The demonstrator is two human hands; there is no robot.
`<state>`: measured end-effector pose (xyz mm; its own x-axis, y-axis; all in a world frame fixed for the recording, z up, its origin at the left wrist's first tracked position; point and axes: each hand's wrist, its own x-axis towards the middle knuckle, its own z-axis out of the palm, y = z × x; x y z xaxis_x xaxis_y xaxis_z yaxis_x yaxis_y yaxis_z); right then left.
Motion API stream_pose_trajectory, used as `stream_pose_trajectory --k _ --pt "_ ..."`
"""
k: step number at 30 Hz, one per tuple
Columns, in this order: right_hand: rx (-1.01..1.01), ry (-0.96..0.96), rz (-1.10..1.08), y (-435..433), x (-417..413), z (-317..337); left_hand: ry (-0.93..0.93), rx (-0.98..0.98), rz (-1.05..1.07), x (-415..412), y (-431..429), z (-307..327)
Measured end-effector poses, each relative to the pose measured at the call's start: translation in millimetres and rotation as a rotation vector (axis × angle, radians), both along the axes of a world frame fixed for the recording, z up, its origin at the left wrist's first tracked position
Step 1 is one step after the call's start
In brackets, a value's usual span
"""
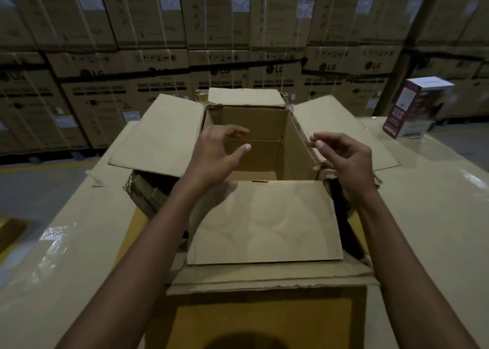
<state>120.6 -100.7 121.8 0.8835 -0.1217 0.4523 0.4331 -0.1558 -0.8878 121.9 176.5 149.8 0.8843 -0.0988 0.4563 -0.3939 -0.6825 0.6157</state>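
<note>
Carton [254, 126], one, sits open on the table [423, 216], four flaps [264, 221] spread. Left hand [219, 154] hovers over its opening, fingers [238, 131] loose, empty; right hand [346, 160] has curled fingers [321, 138] at the right rim, grasp unclear. One printed box [415, 110] stands apart.

Dim warehouse [412, 57] — stacked cartons [158, 31]

The light is dim and yellowish, falling weakly from overhead. White glare streaks the glossy wrapped surface [53, 236] at the left and again near the right edge. The inside of the open box [254, 126] lies in soft shade. Motion blur smears the left hand [214, 154]; the right hand [344, 160] is a little sharper. The stacked cartons [158, 84] behind look murky, and they bow outward toward the corners.
</note>
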Motion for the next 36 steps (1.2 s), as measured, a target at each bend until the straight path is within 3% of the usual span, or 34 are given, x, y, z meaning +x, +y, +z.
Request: stream_pose_trajectory --k 5,16,22,36 --pt "0.063 -0.087 0.005 -21.2 -46.0 14.1 -0.014 -0.081 -0.179 -29.9 -49.7 20.7" --pt "0.206 -0.006 -0.236 -102.4 -126.7 -6.4 0.070 -0.405 -0.460 -97.0 -182.3 0.7" --pt "0.420 0.064 -0.278 -175.5 -165.9 -34.2 0.128 -0.522 -0.423 -123.4 -277.4 -26.3" --pt "0.396 0.292 -0.273 -397.2 -236.8 -85.8 0.434 -0.636 -0.314 -163.6 -491.3 -115.3"
